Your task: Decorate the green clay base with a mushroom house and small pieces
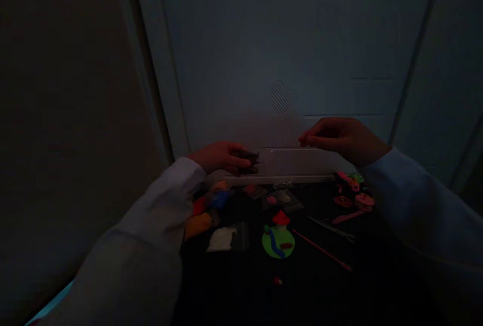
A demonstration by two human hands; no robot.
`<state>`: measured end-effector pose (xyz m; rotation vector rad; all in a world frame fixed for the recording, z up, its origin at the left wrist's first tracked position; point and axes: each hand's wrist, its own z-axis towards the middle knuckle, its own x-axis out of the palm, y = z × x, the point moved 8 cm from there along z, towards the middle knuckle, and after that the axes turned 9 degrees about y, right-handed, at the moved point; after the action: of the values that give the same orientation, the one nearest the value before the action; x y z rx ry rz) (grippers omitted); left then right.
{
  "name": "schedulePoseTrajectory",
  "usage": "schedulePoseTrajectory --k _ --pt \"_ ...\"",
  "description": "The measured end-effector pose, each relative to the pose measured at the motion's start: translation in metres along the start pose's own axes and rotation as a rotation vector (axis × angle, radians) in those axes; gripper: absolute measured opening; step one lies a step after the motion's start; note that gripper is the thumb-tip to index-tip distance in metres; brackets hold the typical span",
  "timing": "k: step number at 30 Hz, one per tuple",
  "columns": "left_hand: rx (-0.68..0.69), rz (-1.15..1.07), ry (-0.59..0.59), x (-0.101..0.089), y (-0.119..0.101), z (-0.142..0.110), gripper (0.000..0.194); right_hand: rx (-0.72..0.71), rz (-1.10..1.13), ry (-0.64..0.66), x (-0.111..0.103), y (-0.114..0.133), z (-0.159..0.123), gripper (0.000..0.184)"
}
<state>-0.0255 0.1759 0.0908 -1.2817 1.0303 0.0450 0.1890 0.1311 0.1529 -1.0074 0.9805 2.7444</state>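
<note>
Head view: left hand (216, 157) grips a small, dark, unclear object (252, 158), probably light, best held edgewise; right hand (345, 137) has fingers pinched narrow, contents unclear.

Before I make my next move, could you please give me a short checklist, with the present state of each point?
1. Left hand has its fingers around the dark item: ok.
2. Right hand has nothing between its fingertips: cannot tell, too dark.
3. Red-capped mushroom stands upright at the green disc: ok.
4. Tweezers and thin pink stick lie apart from the disc: ok.
5. Light is enough for fine details: not ok, the picture is very dim.
</note>
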Motion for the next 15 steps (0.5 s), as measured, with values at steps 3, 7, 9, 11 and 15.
schedulePoseTrajectory --k 3,7,9,11,15 --pt "-0.171 0.114 0.085 0.001 0.040 0.008 0.031 0.031 0.090 0.027 -0.001 -0.007 0.000 0.016" --pt "-0.261 0.189 0.155 0.018 0.057 0.019 0.031 0.064 0.182 0.077 0.009 -0.012 0.004 0.018" --pt "-0.240 0.201 0.163 0.024 0.048 0.022 0.031 0.097 0.197 0.105 0.016 -0.015 0.006 0.016" --pt "-0.190 0.212 0.143 0.025 0.032 0.022 0.031 0.151 0.197 0.154 0.023 -0.021 0.007 0.015" --pt "-0.081 0.250 0.053 0.020 -0.001 0.017 0.031 0.298 0.229 0.247 0.041 -0.045 0.006 0.020"
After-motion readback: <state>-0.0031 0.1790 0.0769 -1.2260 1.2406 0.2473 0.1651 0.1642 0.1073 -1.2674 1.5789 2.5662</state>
